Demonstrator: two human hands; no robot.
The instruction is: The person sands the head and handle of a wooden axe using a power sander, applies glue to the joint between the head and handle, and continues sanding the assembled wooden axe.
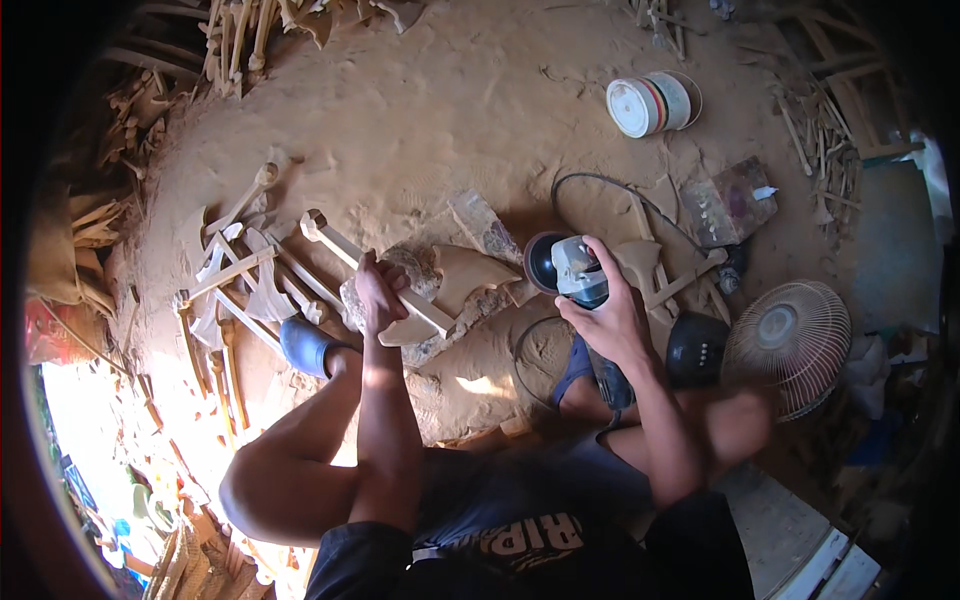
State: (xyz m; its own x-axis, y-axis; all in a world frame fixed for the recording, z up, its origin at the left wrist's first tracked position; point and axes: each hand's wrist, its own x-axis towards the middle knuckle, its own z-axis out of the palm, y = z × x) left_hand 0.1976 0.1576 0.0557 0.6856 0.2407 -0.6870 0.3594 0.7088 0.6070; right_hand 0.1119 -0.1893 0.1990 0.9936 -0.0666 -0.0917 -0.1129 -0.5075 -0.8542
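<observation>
Pile at left: carved wooden pieces [235,285], axe-shaped, lie loosely crossed on the sawdust floor [430,130].
Left hand [378,296]: fingers wrapped fully round the handle of a wooden axe carving [372,278]; held fast.
Carving, place: rests on a rough stone block [425,290] just ahead of the blue sandal [305,345], in the middle of the view.
Carving, axis: long axis runs from upper left, knobbed end [314,224], down to lower right, where the broad blade end sits near the hand.
Carving, handling (judged): stiff, light, dry wood; dusty, so somewhat slippery; thin shaft could snap under side load. Best taken mid-shaft near the blade, as now.
Right hand [605,315]: closed over the body of an angle grinder [565,265]; disc faces left toward the carving, just apart from it.
Right edge: white bucket [648,103] far off, small fan [785,345] near the knee.
</observation>
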